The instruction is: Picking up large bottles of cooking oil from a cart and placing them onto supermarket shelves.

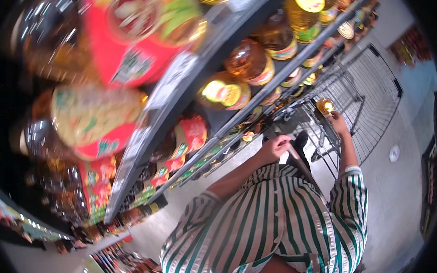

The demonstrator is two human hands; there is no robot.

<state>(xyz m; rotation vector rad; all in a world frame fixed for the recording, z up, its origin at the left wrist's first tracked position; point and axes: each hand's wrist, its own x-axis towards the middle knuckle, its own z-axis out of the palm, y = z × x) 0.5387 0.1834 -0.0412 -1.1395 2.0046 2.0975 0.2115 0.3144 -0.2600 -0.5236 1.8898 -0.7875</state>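
Note:
My right hand (338, 122) grips a bottle of golden liquid (324, 106) over the near part of the wire shopping cart (374, 100). My left hand (275, 148) is in front of my waist with its fingers curled, beside the cart's handle bar (298, 159). Whether those fingers touch the bar is hard to make out. Most of the cart basket shows bare wire mesh and a folding frame.
A store shelf (234, 26) crosses the upper left, close to me, stocked with bottles of amber liquid (249, 61). Blurred large bottles with red labels (101, 121) stand nearest. More stocked shelving (133, 269) shows at lower left. Grey floor (386, 186) extends right of the cart.

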